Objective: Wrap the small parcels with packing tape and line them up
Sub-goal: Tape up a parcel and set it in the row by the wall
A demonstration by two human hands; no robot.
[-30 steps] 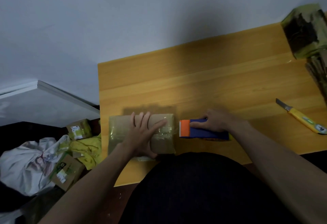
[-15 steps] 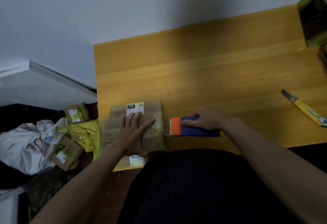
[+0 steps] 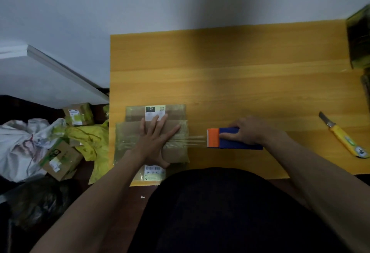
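A brown cardboard parcel (image 3: 128, 138) wrapped in clear tape lies at the near left corner of the wooden table (image 3: 230, 84), on top of a second flat parcel (image 3: 176, 111) with white labels. My left hand (image 3: 155, 142) presses flat on the top parcel, fingers spread. My right hand (image 3: 248, 132) grips a blue and orange tape dispenser (image 3: 214, 138) to the right of the parcel. A strip of clear tape (image 3: 197, 140) stretches from the parcel to the dispenser.
A yellow utility knife (image 3: 346, 140) lies at the table's right. A tape-wrapped bundle (image 3: 358, 40) stands at the far right corner. On the floor to the left are small cardboard boxes (image 3: 60, 158), a yellow bag (image 3: 90, 138) and a white bag (image 3: 18, 144).
My right hand has pulled the dispenser away to the right, drawing out a strip of tape. The labelled lower parcel now shows behind the top one.
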